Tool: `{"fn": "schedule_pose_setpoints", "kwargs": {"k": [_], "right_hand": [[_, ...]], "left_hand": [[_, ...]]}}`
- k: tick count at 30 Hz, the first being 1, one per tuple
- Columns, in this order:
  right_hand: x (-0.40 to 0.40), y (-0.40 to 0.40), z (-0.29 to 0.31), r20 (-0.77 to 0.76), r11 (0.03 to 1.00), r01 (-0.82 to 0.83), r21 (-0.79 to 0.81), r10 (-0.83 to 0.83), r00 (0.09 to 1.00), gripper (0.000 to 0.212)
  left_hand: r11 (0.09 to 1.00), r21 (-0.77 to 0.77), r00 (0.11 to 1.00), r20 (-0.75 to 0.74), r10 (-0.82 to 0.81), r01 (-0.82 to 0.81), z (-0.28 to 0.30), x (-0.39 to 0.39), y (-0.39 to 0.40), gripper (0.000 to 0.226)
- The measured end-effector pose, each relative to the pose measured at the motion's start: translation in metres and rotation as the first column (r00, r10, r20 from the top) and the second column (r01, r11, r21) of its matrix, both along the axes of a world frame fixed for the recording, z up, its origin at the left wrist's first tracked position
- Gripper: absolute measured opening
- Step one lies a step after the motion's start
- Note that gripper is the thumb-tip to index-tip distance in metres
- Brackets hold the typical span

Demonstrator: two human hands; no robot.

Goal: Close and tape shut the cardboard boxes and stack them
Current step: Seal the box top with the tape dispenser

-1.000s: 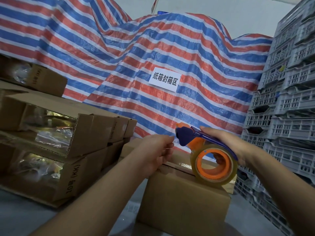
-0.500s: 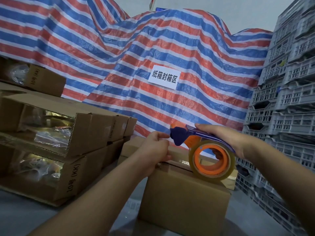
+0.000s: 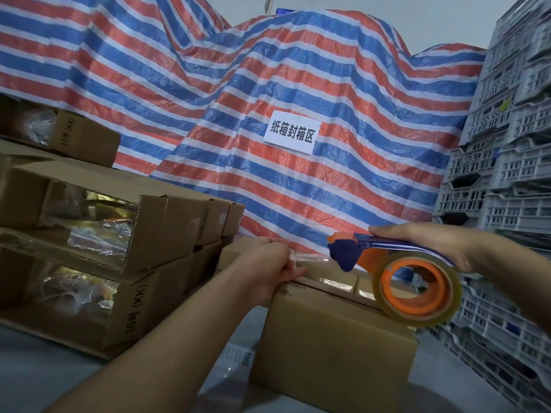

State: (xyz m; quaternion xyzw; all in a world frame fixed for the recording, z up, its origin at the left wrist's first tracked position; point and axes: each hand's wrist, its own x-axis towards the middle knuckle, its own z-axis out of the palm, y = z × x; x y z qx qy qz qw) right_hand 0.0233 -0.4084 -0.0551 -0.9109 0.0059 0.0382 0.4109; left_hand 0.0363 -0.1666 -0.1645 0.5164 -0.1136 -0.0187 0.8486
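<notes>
A closed cardboard box (image 3: 331,341) stands in front of me, clear tape shining along its top seam. My right hand (image 3: 432,242) grips the blue handle of a tape dispenser (image 3: 414,284) with an orange core and a clear roll, held over the box's right top edge. My left hand (image 3: 268,269) rests at the box's left top edge and pinches the free end of the clear tape strip (image 3: 310,257) drawn from the dispenser's nose.
Stacked taped cardboard boxes (image 3: 98,242) marked "10号 (KK)" fill the left side, some with clear film windows. A red, white and blue striped tarp (image 3: 268,99) with a white paper sign (image 3: 292,135) hangs behind. Grey plastic crates (image 3: 504,180) tower on the right.
The dispenser has drifted right, away from my left hand, and a short strip of clear tape now stretches between them. My left hand has stayed at the box's left top edge.
</notes>
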Motion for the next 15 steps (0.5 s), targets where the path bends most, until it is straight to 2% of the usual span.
{"fn": "schedule_pose_setpoints", "kwargs": {"k": [3,4,7,12,15], "right_hand": [[0.0,0.006,0.0,0.017,0.999,-0.009,-0.043,0.01,1.0,0.053],[0.0,0.01,0.001,0.02,0.998,-0.005,-0.067,0.007,1.0,0.049],[-0.003,0.025,0.004,0.072,0.965,0.018,-0.261,0.001,0.997,0.045],[-0.006,0.051,0.007,0.086,0.875,0.008,-0.484,0.039,0.995,0.044],[0.0,0.059,0.006,0.076,0.846,-0.031,-0.533,0.085,0.993,0.04]], "left_hand": [[1.0,0.007,1.0,0.009,0.019,-0.019,0.0,-0.001,0.001,0.017],[0.996,0.058,0.997,0.014,0.071,-0.072,-0.001,0.0,0.003,0.015],[0.888,0.359,0.957,0.143,0.253,-0.288,0.0,0.005,0.014,0.018],[0.792,0.544,0.959,0.204,0.196,-0.278,0.002,0.004,0.031,0.022],[0.746,0.612,0.964,0.206,0.169,-0.262,-0.001,0.008,0.037,0.022]]}}
